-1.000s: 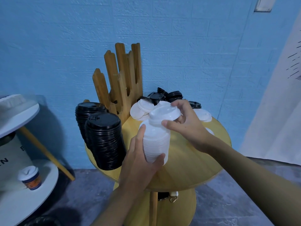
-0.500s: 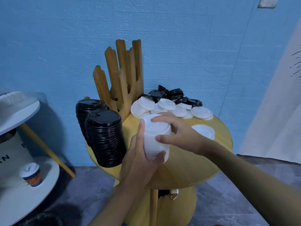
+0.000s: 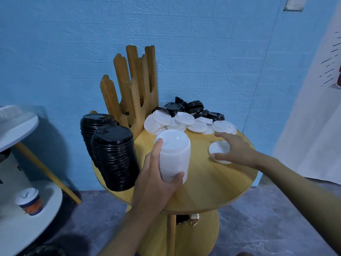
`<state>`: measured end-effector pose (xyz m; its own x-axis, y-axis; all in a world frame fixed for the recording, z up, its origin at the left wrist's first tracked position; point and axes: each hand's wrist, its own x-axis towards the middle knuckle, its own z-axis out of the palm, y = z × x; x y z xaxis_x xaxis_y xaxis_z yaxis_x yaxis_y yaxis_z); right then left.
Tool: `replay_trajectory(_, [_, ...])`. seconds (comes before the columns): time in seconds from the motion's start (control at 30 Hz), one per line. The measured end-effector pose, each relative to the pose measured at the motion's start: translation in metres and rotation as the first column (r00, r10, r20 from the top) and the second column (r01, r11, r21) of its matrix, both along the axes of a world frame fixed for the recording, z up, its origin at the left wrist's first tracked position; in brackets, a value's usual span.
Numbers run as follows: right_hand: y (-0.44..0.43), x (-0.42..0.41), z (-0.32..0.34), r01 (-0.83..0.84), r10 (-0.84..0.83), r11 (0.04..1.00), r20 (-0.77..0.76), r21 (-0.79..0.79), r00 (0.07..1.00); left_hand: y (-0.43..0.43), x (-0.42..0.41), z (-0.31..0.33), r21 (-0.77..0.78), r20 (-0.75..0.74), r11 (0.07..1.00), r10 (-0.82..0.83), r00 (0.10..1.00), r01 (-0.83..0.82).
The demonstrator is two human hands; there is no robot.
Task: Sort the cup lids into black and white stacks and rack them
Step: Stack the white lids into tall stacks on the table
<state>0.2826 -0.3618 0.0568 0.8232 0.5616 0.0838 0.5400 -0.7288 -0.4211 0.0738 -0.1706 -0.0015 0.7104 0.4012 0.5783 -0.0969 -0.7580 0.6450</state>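
**Q:** While the tall stack of nested white plastic cup lids (image 3: 174, 154) is carried, how are the hands engaged?

**A:** The stack is grasped by the left hand (image 3: 156, 182), thumb at its base and fingers wrapped round its left side, and is held upright above the near centre of the round wooden table (image 3: 212, 182). The right hand (image 3: 234, 146) is laid, fingers spread and unclenched, over a single flat white lid (image 3: 218, 150) on the right of the table. Its thumb is set at the lid's near edge, and no closed grip is seen.

**Q:** Which part of the task is judged complete?

**A:** Two tall stacks of black lids (image 3: 115, 159) are stood at the left edge, beside the slotted upright wooden rack (image 3: 132, 85). Whether they are seated in it cannot be told.

**Q:** What is left?

**A:** A loose heap of white lids (image 3: 184, 122) is spread at the far side, with loose black lids (image 3: 191, 108) piled behind it against the wall. These are yet to be sorted. The white stack is not yet racked. Progress is estimated at somewhat past the halfway mark.
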Motion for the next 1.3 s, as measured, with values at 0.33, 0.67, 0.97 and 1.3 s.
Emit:
replay_trajectory(0.33, [-0.002,0.007,-0.003,-0.003,0.005,0.997,-0.022,0.082,1.000,0.001,0.000,-0.001,-0.001,-0.002,1.000,-0.003,1.000,0.003])
replay_trajectory(0.67, [0.021,-0.038,0.038,-0.133,0.143,0.780,0.033,0.611,0.989,0.000,0.001,-0.001,0.009,-0.001,1.000,-0.008,1.000,0.008])
replay_trajectory(0.97, [0.050,-0.082,0.059,-0.171,0.361,0.463,-0.009,0.870,0.932,-0.001,0.001,0.001,0.024,-0.008,1.000,-0.004,1.000,0.004])
replay_trajectory(1.3, [0.062,-0.094,0.037,-0.228,0.440,0.627,-0.098,0.745,0.892,-0.002,-0.002,0.005,0.020,0.011,1.000,-0.002,1.000,0.002])
